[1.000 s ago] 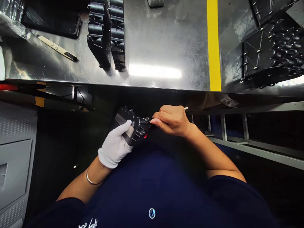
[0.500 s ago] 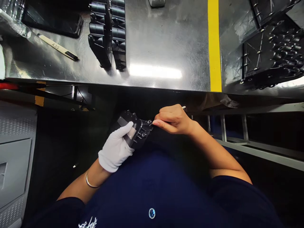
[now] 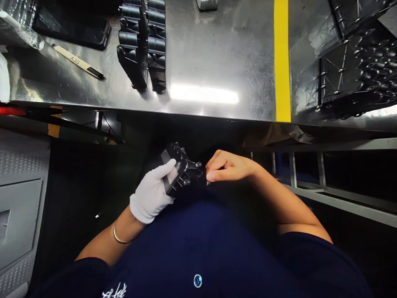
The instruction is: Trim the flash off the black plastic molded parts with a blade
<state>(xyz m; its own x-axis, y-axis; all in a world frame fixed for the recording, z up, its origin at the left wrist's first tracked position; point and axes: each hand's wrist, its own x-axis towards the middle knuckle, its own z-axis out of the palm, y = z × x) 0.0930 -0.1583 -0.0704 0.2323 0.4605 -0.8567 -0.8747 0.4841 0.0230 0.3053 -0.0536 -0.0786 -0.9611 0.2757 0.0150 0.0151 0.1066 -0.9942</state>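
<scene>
Component [image 3: 181, 164], black, likely light and stiff, best gripped by its broad body, pinched in gloved left hand [image 3: 151, 190] near metal table [image 3: 217, 54]; beside it, pointed tool [image 3: 207, 183] pinched in right hand [image 3: 229, 166].

At the upper left of the frame I see a dark flat device [image 3: 71, 25], and just below it a cream tool [image 3: 77, 61] marked A35 — both on the metal table [image 3: 217, 62]. A yellow stripe [image 3: 281, 62] crosses it at upper right. I see a grey cabinet [image 3: 20, 198] at lower left — a pale metal frame [image 3: 341, 203] at right.
</scene>
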